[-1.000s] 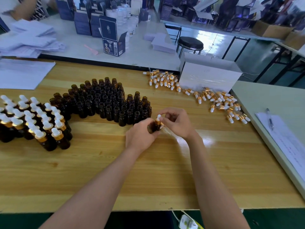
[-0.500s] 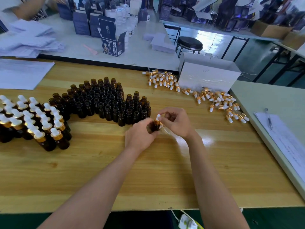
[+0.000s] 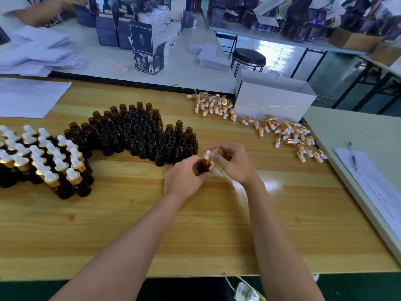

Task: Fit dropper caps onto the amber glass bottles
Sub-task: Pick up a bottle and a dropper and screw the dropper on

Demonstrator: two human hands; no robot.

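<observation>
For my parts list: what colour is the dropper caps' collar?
Gold, on the loose dropper caps; head view.

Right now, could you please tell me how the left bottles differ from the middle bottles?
The left bottles carry white-bulbed gold dropper caps; the middle bottles have bare open necks. The left bottles reach nearer the table's front edge; the middle bottles stand further back. Both groups are dark amber, upright and tightly packed.
</observation>
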